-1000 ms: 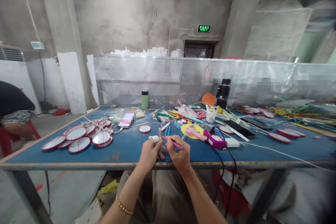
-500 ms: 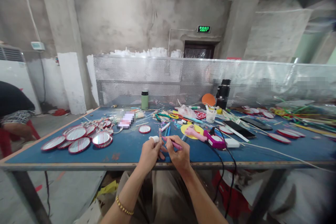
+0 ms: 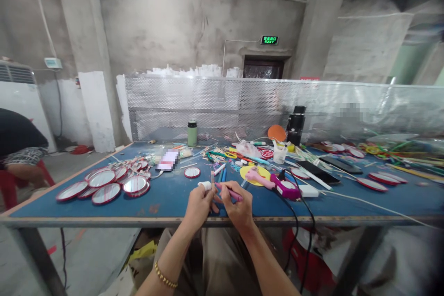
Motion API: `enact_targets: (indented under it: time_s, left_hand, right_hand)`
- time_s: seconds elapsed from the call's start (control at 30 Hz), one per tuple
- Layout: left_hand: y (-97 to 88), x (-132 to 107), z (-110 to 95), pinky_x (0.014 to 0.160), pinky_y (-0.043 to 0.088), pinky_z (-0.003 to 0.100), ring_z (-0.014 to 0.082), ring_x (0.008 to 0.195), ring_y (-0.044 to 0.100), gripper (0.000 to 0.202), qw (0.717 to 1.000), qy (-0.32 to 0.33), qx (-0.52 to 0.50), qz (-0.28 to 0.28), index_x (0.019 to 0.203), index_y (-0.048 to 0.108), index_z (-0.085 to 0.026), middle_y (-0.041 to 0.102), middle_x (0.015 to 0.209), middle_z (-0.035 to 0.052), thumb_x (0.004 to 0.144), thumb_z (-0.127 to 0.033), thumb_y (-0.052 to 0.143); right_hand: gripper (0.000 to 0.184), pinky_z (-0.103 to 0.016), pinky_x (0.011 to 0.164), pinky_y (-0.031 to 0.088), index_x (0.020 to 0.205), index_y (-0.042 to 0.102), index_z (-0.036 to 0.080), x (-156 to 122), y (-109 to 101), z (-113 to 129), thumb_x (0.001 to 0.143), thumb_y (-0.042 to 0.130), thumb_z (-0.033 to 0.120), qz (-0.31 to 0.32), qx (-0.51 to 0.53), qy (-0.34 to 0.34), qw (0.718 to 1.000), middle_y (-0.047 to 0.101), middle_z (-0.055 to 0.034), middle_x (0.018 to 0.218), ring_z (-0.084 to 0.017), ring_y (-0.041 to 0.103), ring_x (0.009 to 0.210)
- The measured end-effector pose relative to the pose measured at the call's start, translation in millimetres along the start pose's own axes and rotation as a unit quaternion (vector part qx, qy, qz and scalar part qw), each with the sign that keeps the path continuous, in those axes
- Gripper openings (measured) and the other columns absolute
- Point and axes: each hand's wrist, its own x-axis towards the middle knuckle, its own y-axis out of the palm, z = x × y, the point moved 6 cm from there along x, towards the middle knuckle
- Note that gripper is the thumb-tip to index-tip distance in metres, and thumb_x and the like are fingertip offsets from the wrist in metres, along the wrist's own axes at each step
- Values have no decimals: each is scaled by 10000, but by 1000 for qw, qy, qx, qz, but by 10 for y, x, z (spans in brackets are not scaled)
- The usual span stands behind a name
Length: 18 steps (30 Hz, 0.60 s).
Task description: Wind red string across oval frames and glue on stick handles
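Observation:
My left hand (image 3: 198, 204) and my right hand (image 3: 237, 205) meet over the front edge of the blue table (image 3: 166, 196). The right hand's fingers are closed around a pink stick (image 3: 229, 190) that points left toward the other hand. The left hand pinches a thin upright strip (image 3: 212, 178); its thumb wears a white wrap (image 3: 205, 185). A gold bracelet (image 3: 164, 276) circles my left wrist. A pink and purple glue gun (image 3: 274, 181) lies just right of my hands on the table.
Several red-rimmed round mirrors (image 3: 104, 182) lie at the left of the table. A green bottle (image 3: 192, 133), a black flask (image 3: 295, 124), a black phone (image 3: 317, 171), sticks and cords fill the far and right side. A seated person (image 3: 19, 148) is at far left.
The view has tilted slightly, so everything sits a little lower in the frame. My hands keep the same grip and position relative to the table.

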Motion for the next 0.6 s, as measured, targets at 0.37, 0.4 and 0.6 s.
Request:
enact_targets:
  time_s: [0.37,0.4,0.6]
  left_hand:
    - [4,10,26,413,375,200,134,390,568,301,1000,0,3,-3,753,566,-188,612,461,-18,890,-447,494]
    - [-1,11,25,416,380,201,135,392,571,302,1000,3,5,-6,751,570,-189,610,459,-19,892,-445,493]
    - [-8,7,8,424,377,205,136,391,563,313,999,15,29,-9,734,583,-193,602,447,-20,899,-441,488]
  right_hand:
    - [194,-232,612,521,829,670,190,-13,-12,-44,927,503,193,-9,-7,7,1000,699,-19,706,-136,659,614]
    - [193,-233,614,523,825,669,191,-14,-13,-42,925,504,194,-11,-8,7,1000,703,-21,709,-137,663,617]
    - [187,-231,622,526,818,674,191,-11,-15,-15,915,514,183,-13,-8,-2,1000,700,-15,699,-134,660,617]
